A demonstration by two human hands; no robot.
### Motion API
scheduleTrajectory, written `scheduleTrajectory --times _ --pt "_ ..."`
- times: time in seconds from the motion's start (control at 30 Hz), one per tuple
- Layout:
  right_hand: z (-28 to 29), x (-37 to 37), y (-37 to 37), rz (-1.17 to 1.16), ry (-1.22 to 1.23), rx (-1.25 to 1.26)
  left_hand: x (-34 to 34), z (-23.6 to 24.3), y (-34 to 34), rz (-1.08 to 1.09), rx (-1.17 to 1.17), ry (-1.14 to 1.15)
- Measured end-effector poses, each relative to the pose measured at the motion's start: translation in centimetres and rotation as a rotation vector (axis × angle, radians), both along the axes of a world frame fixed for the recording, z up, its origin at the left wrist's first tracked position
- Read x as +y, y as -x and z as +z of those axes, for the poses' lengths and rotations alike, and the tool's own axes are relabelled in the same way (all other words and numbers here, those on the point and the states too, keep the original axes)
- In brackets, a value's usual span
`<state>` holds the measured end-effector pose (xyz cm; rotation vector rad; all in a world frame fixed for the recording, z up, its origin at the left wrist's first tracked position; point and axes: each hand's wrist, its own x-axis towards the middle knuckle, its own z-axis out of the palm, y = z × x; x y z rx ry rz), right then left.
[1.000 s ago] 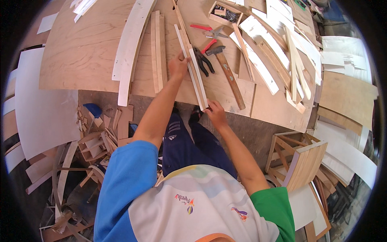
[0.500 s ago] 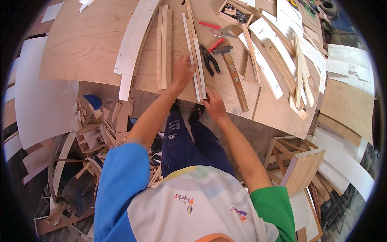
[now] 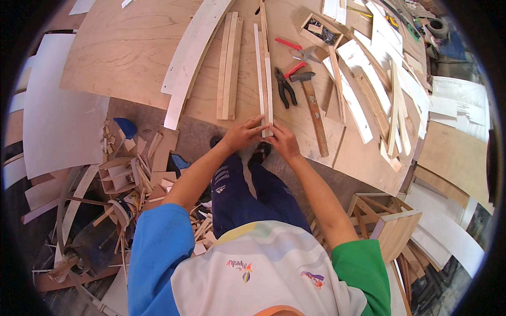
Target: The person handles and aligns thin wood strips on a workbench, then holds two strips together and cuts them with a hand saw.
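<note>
A bundle of narrow wooden strips (image 3: 265, 89), some faced white, lies lengthwise on the plywood tabletop (image 3: 126, 58), its near end at the front edge. My left hand (image 3: 244, 134) grips that near end from the left side, fingers against the strips. From the other side my right hand (image 3: 283, 141) pinches the same end, fingertips close to the left ones. Black-handled pliers (image 3: 285, 87) lie just right of the strips. Beside them are a hammer (image 3: 312, 113) with a worn wooden handle and red-handled snips (image 3: 296, 52).
Left of the bundle lie plain wooden battens (image 3: 230, 68) and a long white curved board (image 3: 197, 47). A small wooden box (image 3: 320, 31) of metal fasteners sits at the back. White offcuts (image 3: 363, 79) pile up to the right. Scrap wood (image 3: 153, 158) covers the floor at left.
My left hand has come down from the middle of the strips to their near end, beside my right hand. The whole view has shifted slightly, moving the table things right and down.
</note>
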<state>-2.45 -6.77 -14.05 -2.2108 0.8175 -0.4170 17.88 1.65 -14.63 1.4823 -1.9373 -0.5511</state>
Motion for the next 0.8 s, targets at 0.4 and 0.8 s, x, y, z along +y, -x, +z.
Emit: scheduleTrajectory --times 0.4,0.8 --pt "-0.6 -0.9 -0.5 0.061 0.163 -0.033 -0.1 -0.5 0.2 0.036 0.046 0.029" --pt "0.1 -1.5 -0.1 0.096 0.042 -0.055 -0.5 0.3 1.3 0.104 -0.033 0.052"
